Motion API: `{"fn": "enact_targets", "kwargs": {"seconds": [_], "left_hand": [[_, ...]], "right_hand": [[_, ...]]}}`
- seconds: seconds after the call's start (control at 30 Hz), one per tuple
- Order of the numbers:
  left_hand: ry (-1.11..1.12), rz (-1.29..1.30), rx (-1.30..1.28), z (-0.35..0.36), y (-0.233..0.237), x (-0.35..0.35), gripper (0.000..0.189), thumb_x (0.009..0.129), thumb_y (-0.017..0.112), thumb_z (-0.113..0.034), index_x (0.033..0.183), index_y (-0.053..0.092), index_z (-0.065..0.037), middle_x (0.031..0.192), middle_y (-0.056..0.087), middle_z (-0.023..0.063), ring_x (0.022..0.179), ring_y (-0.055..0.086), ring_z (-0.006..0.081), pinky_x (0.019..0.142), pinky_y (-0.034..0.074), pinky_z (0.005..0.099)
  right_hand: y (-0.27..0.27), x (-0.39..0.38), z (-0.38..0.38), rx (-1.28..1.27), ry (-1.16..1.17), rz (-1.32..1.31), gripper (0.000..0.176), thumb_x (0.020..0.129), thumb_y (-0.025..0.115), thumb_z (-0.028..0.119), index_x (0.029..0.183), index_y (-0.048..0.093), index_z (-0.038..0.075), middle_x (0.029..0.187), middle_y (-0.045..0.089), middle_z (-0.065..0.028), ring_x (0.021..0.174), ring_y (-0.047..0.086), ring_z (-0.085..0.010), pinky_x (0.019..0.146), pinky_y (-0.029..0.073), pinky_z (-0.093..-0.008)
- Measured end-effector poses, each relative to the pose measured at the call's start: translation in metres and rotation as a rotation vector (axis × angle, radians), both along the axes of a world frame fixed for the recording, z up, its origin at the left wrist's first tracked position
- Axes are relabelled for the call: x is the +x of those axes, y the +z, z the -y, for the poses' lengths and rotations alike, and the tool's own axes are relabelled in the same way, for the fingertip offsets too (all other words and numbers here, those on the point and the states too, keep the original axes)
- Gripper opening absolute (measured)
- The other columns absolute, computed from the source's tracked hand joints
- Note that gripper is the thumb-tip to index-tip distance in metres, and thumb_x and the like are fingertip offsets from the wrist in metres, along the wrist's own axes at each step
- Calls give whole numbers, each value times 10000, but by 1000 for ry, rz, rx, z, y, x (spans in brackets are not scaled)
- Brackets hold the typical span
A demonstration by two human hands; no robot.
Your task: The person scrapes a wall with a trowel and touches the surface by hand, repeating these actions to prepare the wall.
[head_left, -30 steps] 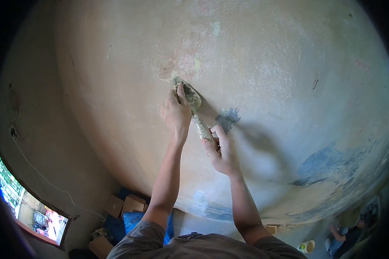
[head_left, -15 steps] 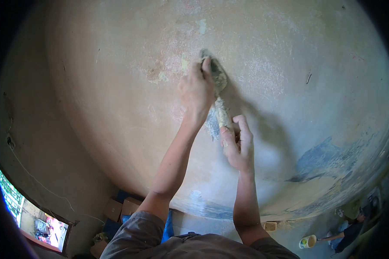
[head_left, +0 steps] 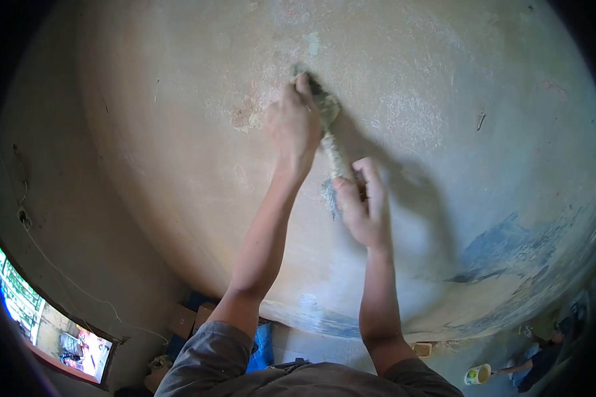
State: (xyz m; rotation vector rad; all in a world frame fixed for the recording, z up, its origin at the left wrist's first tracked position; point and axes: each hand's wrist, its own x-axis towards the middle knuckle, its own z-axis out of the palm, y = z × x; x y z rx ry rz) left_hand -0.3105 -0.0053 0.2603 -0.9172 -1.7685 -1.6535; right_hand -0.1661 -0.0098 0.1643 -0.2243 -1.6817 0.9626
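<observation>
A plaster-crusted trowel (head_left: 333, 149) lies slantwise against the worn wall (head_left: 404, 59). Its handle is in my right hand (head_left: 365, 208), with the thumb along it and the index finger crooked outward. My left hand (head_left: 291, 126) grips the blade end farther up, thumb pointing toward the tip. The hand and wrist hide part of the blade. A rough blue-grey patch (head_left: 328, 197) shows on the wall beside the handle.
At lower right, another person (head_left: 543, 364) holds a white bucket (head_left: 477, 374). Cardboard boxes (head_left: 182, 319) stand at lower left, near a window opening (head_left: 59, 337) and a hanging wire (head_left: 79, 289). Blue paint remnants (head_left: 503, 241) mark the wall at right.
Both hands and the trowel have moved a little up and to the left along the wall. My hold on the trowel looks the same.
</observation>
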Motion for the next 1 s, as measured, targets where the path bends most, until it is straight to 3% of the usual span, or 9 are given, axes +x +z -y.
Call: {"fn": "enact_targets", "kwargs": {"seconds": [0.13,0.33,0.4,0.5,0.57,0.7,0.8,0.9,1.0], "left_hand": [[-42,-28,-97,3,8,12,518,1053,426,-425,889,681,-5,697,656,262,681,671,450,642,495,532],[49,26,-117,23,-44,-6,499,1047,439,-432,910,692,-24,733,672,253,725,678,448,672,498,530],[60,90,-141,33,-65,-17,498,1045,444,-431,910,695,-23,756,679,251,748,679,446,685,496,532],[81,100,-191,36,-84,-31,461,1042,443,-425,908,670,-46,768,682,257,711,670,459,662,504,556],[96,71,-172,35,-79,-32,476,1044,436,-427,897,672,-40,780,683,262,728,672,455,664,501,554],[128,13,-79,15,-43,-35,497,1046,428,-429,878,676,-33,780,679,269,746,674,453,658,501,539],[103,-59,-41,13,-2,-27,491,1045,437,-428,878,678,-34,766,670,275,753,673,456,656,505,530],[68,-129,-60,14,4,-23,487,1044,436,-434,882,672,-40,734,662,266,718,670,450,642,505,533],[30,-57,-152,24,-21,-11,536,1046,437,-425,861,678,16,785,663,284,754,671,455,662,490,528]], "right_hand": [[4,14,8,-53,-6,13,152,957,621,145,938,510,43,601,502,33,528,439,-33,462,311,-249],[-37,-1,19,-42,49,118,152,960,610,135,1018,501,48,593,489,16,515,431,-42,458,308,-266],[-57,-7,19,-36,108,164,213,959,621,172,1075,503,38,590,507,-10,487,451,-86,458,333,-298],[-63,-12,27,-41,107,188,192,961,613,160,1052,495,40,607,531,-18,501,475,-80,463,348,-289],[-53,-11,31,-47,111,189,148,959,607,111,985,474,51,612,491,28,520,443,-29,457,315,-239],[-31,-23,19,48,33,83,140,957,604,108,949,476,52,594,479,28,519,438,-33,463,320,-245],[-1,-20,13,32,-26,134,235,961,622,233,1032,502,43,606,542,-82,500,503,-156,505,390,-337],[-1,-18,14,0,21,26,215,965,618,224,1012,505,47,598,506,-51,487,469,-140,493,372,-338],[-26,-11,21,20,-2,36,197,968,619,191,1030,510,40,593,497,-30,482,454,-102,474,351,-313]]}}
